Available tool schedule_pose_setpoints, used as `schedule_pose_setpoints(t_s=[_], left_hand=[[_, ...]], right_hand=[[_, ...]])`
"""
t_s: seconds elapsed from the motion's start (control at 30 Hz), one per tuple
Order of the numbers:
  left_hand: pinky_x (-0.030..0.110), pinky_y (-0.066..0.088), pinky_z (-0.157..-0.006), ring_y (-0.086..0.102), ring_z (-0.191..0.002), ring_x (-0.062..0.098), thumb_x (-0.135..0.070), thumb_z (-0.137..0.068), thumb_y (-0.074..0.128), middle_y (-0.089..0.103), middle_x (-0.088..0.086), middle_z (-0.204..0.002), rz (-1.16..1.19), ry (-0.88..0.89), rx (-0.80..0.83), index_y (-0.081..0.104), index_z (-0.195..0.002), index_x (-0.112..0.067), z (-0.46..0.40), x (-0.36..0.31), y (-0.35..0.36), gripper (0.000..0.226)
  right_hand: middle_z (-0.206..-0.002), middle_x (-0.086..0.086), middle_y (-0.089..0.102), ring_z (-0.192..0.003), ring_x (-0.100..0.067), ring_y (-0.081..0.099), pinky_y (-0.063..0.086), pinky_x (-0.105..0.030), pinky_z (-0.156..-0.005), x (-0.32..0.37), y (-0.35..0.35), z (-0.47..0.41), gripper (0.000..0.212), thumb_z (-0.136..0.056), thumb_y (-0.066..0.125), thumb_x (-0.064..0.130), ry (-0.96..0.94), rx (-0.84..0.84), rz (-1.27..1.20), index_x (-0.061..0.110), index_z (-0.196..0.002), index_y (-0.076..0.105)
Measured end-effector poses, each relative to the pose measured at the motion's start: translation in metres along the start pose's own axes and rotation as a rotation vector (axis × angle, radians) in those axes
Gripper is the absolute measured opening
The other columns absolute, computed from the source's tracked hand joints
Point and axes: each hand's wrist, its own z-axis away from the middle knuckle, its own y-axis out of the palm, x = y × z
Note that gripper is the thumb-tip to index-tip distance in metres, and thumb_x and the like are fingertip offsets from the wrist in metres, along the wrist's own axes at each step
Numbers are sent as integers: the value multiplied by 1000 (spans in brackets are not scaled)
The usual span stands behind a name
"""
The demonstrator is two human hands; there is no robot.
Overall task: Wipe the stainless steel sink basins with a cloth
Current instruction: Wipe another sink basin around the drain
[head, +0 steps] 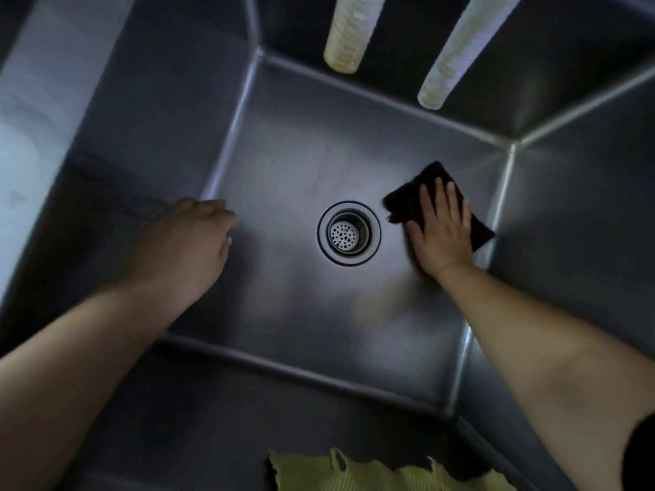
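I look straight down into a deep stainless steel sink basin (pixel 283 164). A round drain strainer (pixel 349 233) sits in the middle of its floor. My right hand (pixel 441 230) lies flat with straight fingers on a dark folded cloth (pixel 407 202), pressing it onto the basin floor just right of the drain, near the right wall. My left hand (pixel 188 239) hovers over the left side of the basin by the left wall, its fingers loosely curled and holding nothing.
Two pale hose-like tubes (pixel 352 33) (pixel 452 62) hang down over the far wall of the basin. A yellow-green cloth (pixel 372 471) lies over the near rim at the bottom edge. A bright surface (pixel 21 143) shows beyond the left wall.
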Motion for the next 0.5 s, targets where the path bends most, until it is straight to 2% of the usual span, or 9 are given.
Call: schedule_pose_setpoints(t_s=[0.07,0.13,0.2,0.27,0.33,0.43,0.5], left_hand=[[46,55,-72,63,-89,40,1,-72,71,67,20,-110,0,79,-50,70,-94,0,7,-5,-11,22],[49,56,-68,65,-88,40,3,-71,71,68,20,-109,15,112,-57,71,-96,0,18,-8,-26,25],[48,57,-60,67,-85,39,0,-71,73,70,19,-103,24,118,-66,70,-98,-2,32,-7,-42,27],[43,54,-51,68,-74,37,-5,-73,69,71,17,-91,-1,106,-81,70,-93,-3,51,-5,-60,20],[39,52,-49,66,-67,35,-17,-74,56,70,13,-82,-26,91,-59,70,-88,-6,72,-1,-76,22],[36,54,-55,67,-72,31,-29,-77,43,72,6,-86,-6,21,-37,71,-93,-13,108,4,-94,36],[35,57,-59,69,-75,28,-32,-78,39,73,4,-95,52,-20,-67,73,-97,-14,132,7,-102,42]], right_hand=[[-159,-13,7,-147,-29,2,1,-50,-117,9,0,21,66,-95,38,41,148,15,-25,17,-152,13],[-159,-15,4,-146,-31,0,0,-52,-115,17,-1,52,70,-95,39,48,199,90,-30,18,-152,12],[-159,-16,7,-146,-34,3,4,-53,-113,22,-7,82,73,-92,40,56,122,178,7,20,-151,15],[-157,-19,13,-144,-38,11,15,-56,-109,26,-16,108,76,-86,48,54,9,255,28,21,-150,23],[-156,-20,16,-141,-42,19,28,-57,-102,31,-27,125,77,-83,58,43,-70,340,64,23,-149,25],[-156,-16,10,-132,-40,24,37,-46,-101,42,-42,132,70,-91,44,17,-121,465,115,27,-152,10],[-152,-14,18,-128,-35,31,39,-37,-102,51,-54,126,69,-90,40,5,-92,508,39,24,-151,14]])
